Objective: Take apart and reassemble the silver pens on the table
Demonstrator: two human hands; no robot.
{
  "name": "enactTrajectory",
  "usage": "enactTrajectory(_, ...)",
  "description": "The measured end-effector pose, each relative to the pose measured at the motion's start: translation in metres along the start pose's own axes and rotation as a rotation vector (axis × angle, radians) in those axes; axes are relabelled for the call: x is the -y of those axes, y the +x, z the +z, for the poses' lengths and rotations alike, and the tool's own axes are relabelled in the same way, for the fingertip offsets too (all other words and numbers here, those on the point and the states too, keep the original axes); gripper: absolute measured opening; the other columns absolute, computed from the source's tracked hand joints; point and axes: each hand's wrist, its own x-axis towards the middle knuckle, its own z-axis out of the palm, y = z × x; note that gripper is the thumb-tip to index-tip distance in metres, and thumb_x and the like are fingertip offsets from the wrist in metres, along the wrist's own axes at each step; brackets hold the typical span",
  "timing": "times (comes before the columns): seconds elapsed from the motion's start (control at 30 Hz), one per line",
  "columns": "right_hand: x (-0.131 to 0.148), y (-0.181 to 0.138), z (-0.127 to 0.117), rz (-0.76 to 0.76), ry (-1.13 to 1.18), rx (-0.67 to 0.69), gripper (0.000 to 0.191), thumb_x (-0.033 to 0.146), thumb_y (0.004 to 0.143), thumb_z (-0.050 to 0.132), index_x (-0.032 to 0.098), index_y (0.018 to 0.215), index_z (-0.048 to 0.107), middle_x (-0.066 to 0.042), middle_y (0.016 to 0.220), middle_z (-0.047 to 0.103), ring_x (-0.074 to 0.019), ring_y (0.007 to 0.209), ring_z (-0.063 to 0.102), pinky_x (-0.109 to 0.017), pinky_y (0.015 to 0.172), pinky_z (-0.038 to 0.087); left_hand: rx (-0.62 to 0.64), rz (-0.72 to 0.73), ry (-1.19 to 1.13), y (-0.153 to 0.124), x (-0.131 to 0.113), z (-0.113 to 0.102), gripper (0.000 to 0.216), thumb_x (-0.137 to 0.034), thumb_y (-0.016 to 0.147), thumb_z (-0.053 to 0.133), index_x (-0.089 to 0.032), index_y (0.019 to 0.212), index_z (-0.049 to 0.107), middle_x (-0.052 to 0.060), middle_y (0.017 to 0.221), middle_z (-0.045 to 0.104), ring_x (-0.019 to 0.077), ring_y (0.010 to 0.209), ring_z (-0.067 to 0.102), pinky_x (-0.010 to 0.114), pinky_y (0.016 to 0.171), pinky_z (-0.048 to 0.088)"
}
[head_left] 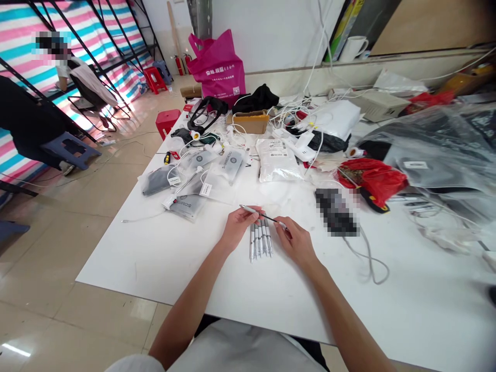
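Currently pinching a slim silver pen [259,213] end to end between narrowly closed fingertips of the left hand [236,228] and right hand [296,243], level above a row of matching pens [261,241].

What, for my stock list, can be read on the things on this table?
"ROS", the end of a word on the clear bag; the start is unclear.
Magenta shopping bag: printed characters, too small to read.
White packet: labels too blurred to read.
Held pen and row of pens: any marks too small to read.
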Motion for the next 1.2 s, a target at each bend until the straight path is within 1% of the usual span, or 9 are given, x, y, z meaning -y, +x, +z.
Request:
enactTrajectory(0.13, 0.0019, 0.0004, -0.0006, -0.021, 0.009, 0.004, 0.030, 0.039, 0.108, 0.043, 0.023, 0.118, 0.066, -0.007, 0.101, 0.074, -0.0138, 0.064, 0.059, -0.028, 0.065, 0.047, 0.016, 0.015, 0.089, -0.0005, -0.0004, 0.0020, 0.028, -0.039, 0.086, 0.079, -0.015, 0.101, 0.078, 0.012, 0.108, 0.075, 0.0202, 0.091, 0.068, 0.033, 0.081, 0.050)
enactTrajectory(0.23, 0.0027, 0.0005, -0.0009, -0.036, 0.013, 0.010, 0.029, 0.038, 0.108, 0.044, 0.023, 0.119, 0.066, -0.007, 0.101, 0.074, -0.0141, 0.067, 0.060, -0.028, 0.065, 0.047, 0.015, 0.013, 0.119, -0.0002, 0.0008, 0.0034, 0.029, -0.041, 0.086, 0.079, -0.015, 0.099, 0.077, 0.010, 0.099, 0.074, 0.0178, 0.084, 0.066, 0.032, 0.078, 0.050)
enactTrajectory(0.33, 0.0027, 0.0003, -0.0009, -0.014, 0.015, 0.000, 0.026, 0.039, 0.107, 0.047, 0.024, 0.117, 0.066, -0.006, 0.102, 0.074, -0.0137, 0.066, 0.061, -0.027, 0.065, 0.047, -0.039, 0.029, 0.112, 0.0015, 0.0033, 0.0022, 0.032, -0.044, 0.085, 0.080, -0.014, 0.099, 0.076, 0.008, 0.091, 0.072, 0.0167, 0.079, 0.065, 0.034, 0.079, 0.051)
enactTrajectory(0.43, 0.0024, 0.0003, -0.0004, -0.002, 0.015, -0.015, 0.023, 0.038, 0.107, 0.049, 0.024, 0.114, 0.066, -0.004, 0.101, 0.074, -0.0125, 0.063, 0.058, -0.026, 0.064, 0.047, -0.100, 0.065, 0.091, 0.0039, 0.0047, -0.0006, 0.034, -0.045, 0.084, 0.081, -0.014, 0.098, 0.075, 0.006, 0.086, 0.070, 0.0164, 0.080, 0.064, 0.034, 0.082, 0.052)
enactTrajectory(0.63, 0.0028, 0.0000, 0.0005, -0.005, 0.008, -0.033, 0.025, 0.039, 0.107, 0.049, 0.023, 0.111, 0.066, -0.005, 0.098, 0.074, -0.0127, 0.062, 0.056, -0.027, 0.063, 0.046, -0.127, 0.081, 0.069, 0.0052, 0.0040, -0.0013, 0.035, -0.046, 0.084, 0.081, -0.014, 0.098, 0.074, 0.006, 0.088, 0.069, 0.0155, 0.081, 0.064, 0.032, 0.081, 0.052)
enactTrajectory(0.9, 0.0033, 0.0002, -0.0006, 0.028, 0.010, -0.039, 0.026, 0.042, 0.106, 0.048, 0.023, 0.110, 0.066, -0.005, 0.093, 0.073, -0.0130, 0.059, 0.055, -0.028, 0.061, 0.046, -0.178, 0.092, 0.023, 0.0072, 0.0052, -0.0027, 0.035, -0.045, 0.081, 0.083, -0.014, 0.097, 0.075, 0.004, 0.080, 0.068, 0.0152, 0.077, 0.063, 0.033, 0.082, 0.051)
enactTrajectory(1.07, 0.0044, 0.0006, -0.0007, 0.041, 0.010, -0.047, 0.025, 0.042, 0.105, 0.049, 0.023, 0.108, 0.066, -0.004, 0.092, 0.073, -0.0129, 0.060, 0.056, -0.027, 0.062, 0.046, -0.168, 0.087, 0.013, 0.0078, 0.0080, -0.0044, 0.035, -0.044, 0.082, 0.082, -0.015, 0.098, 0.075, 0.004, 0.081, 0.069, 0.0153, 0.079, 0.064, 0.033, 0.083, 0.052)
enactTrajectory(1.2, 0.0018, -0.0002, 0.0009, 0.056, 0.009, -0.040, 0.025, 0.043, 0.104, 0.052, 0.024, 0.108, 0.066, -0.003, 0.089, 0.072, -0.0124, 0.059, 0.055, -0.027, 0.061, 0.046, -0.165, 0.082, 0.020, 0.0079, 0.0089, -0.0052, 0.034, -0.044, 0.084, 0.081, -0.015, 0.100, 0.075, 0.004, 0.081, 0.069, 0.0152, 0.078, 0.064, 0.034, 0.084, 0.052)
